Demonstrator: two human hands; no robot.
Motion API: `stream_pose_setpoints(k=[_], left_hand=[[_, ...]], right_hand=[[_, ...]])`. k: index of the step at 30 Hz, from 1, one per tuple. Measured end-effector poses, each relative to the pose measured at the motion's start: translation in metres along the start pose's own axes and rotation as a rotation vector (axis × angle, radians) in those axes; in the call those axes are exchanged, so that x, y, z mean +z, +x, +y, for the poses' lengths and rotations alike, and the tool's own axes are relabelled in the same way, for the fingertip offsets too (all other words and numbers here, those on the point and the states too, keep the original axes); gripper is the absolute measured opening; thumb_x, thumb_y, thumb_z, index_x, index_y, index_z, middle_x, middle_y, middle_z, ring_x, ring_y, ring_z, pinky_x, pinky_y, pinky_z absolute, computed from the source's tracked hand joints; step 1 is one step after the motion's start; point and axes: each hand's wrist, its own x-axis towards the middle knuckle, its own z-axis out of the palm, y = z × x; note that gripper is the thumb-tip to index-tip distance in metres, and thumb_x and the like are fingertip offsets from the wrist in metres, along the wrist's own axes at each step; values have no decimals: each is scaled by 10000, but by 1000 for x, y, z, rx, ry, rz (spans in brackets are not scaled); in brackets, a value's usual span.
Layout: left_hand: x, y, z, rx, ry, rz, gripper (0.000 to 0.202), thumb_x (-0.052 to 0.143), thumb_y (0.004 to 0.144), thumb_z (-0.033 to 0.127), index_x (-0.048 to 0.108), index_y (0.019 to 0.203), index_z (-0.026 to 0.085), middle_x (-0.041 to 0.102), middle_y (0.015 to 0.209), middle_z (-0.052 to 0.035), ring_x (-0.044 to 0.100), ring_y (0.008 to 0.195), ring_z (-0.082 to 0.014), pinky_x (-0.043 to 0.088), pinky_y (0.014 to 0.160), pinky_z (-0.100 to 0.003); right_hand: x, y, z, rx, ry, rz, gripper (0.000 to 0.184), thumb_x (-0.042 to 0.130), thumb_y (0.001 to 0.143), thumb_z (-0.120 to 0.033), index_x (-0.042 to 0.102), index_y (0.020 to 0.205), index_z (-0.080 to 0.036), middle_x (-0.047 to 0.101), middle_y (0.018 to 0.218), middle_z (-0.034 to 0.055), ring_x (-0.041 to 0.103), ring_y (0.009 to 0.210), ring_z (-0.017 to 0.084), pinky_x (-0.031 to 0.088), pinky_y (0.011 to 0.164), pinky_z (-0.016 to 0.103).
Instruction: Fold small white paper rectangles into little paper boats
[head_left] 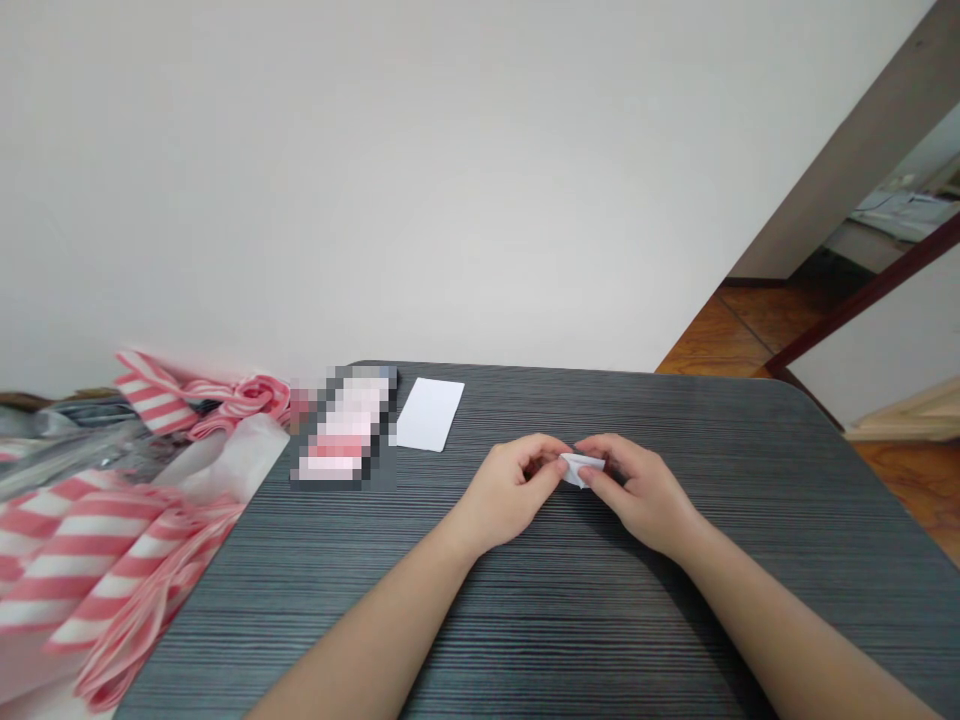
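A small piece of folded white paper [576,468] is held between both hands, over the middle of the dark table. My left hand [517,488] pinches its left end between thumb and fingers. On the other side, my right hand [637,490] grips the right part, its thumb lying across the front of the paper. The fingertips behind the paper are partly hidden. Farther left, a flat stack or sheet of white paper [430,414] with rounded corners lies on the table, apart from both hands.
A blurred-out rectangular item, perhaps a phone [349,420], lies left of the white sheet. The dark wood-grain table [570,640] has rounded far corners and backs onto a white wall [465,180]. Red-and-white striped cloth [97,550] is heaped beside its left edge. A doorway opens at right.
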Motion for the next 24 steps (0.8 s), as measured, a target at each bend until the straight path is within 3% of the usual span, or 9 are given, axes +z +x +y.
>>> stream_pose_setpoints(k=[6,10,15,19,24], left_hand=[[-1,1,3,-34,81,12,237,581,900,356,712,944,163,708,826,-34,610,733,-154,464,665,-256],[-1,2,3,-44,100,28,231,567,905,342,717,924,167,716,831,-33,617,748,-159,460,677,-258],[0,2,3,-61,98,36,231,562,905,341,715,922,168,718,837,-33,617,747,-162,463,689,-265],[-2,3,3,-70,111,38,222,575,896,346,717,898,175,716,820,-23,610,733,-158,460,684,-262],[-3,4,4,-71,121,44,227,573,893,355,715,870,179,701,789,-17,590,714,-153,450,665,-254]], right_hand=[[-3,1,-5,-27,-25,-39,126,561,944,-274,673,976,-227,708,882,41,651,796,196,491,708,313],[-2,1,-4,-20,-10,-51,134,593,919,-279,661,1020,-223,702,906,45,640,779,190,490,679,303],[0,-1,-3,2,19,-98,331,716,812,-270,606,1120,-219,671,943,36,571,670,149,477,592,269],[1,0,-5,13,-12,-69,181,649,854,-226,617,1032,-218,647,841,15,558,639,141,467,589,267],[-1,0,-3,-26,-42,-49,155,601,890,-225,627,1042,-222,669,886,39,605,711,169,483,632,293]])
